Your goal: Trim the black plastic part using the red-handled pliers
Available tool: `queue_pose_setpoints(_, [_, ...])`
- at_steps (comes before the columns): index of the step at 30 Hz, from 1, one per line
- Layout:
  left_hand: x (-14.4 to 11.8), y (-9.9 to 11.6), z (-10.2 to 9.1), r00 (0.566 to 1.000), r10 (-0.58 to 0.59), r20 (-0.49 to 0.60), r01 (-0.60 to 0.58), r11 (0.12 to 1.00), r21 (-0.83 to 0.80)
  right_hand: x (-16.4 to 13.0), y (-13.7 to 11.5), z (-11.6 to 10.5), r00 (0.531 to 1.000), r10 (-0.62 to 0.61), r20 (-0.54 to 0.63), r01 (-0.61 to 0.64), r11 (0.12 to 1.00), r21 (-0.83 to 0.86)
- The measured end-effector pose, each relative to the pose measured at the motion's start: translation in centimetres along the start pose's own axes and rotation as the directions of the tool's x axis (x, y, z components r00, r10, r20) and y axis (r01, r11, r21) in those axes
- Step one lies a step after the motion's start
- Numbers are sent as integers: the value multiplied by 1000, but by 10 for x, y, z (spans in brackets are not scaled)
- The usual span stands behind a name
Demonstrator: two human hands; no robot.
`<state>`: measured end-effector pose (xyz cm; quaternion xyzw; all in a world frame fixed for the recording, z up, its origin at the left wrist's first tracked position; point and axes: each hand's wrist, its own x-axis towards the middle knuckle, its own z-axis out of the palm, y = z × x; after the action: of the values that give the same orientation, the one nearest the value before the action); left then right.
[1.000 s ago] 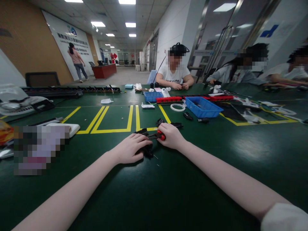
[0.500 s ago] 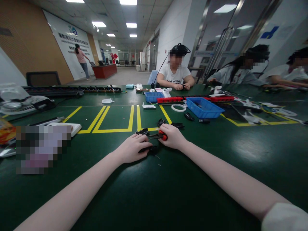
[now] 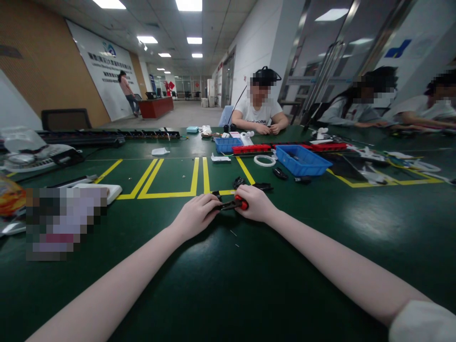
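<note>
At the table's middle, my right hand [image 3: 257,203] is closed around red-handled pliers [image 3: 228,205], whose dark jaws point left. My left hand [image 3: 195,214] is closed, with its fingertips at the jaws. A black part [image 3: 216,194] shows just above those fingers; most of it is hidden by the hand. Beyond my right hand lie a small black piece [image 3: 238,182] and a longer black piece [image 3: 262,186]. Two thin pale slivers, one of them a thin strip [image 3: 233,233], lie on the green tabletop nearer to me.
A blue tray [image 3: 302,164] stands ahead to the right, with a black oval object [image 3: 280,173] beside it. A white ring [image 3: 264,160], red strips [image 3: 251,149] and a smaller blue tray [image 3: 228,144] lie farther back. A white device [image 3: 113,191] is at left. Co-workers sit opposite.
My left hand has shifted slightly and its fingers have drawn closer together at the pliers. The black piece that showed below its fingers is no longer visible there. My right hand keeps the pliers.
</note>
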<state>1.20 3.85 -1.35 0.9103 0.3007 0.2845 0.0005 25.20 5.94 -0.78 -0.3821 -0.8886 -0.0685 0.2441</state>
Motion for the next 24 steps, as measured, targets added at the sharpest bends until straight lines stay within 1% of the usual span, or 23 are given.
queue_pose_setpoints(4, [1, -1, 0, 999, -22, -32, 21, 1000, -23, 0, 1, 0, 999, 30, -21, -29, 999, 15])
queue_pose_setpoints(9, [1, -1, 2, 999, -17, -47, 16, 1000, -19, 0, 2, 0, 998, 51, -30, -50, 998, 27])
queue_pose_setpoints(24, [-1, 1, -2, 998, 37, -48, -37, 999, 2, -1, 2, 1, 1000, 24, 16, -24, 1000, 8])
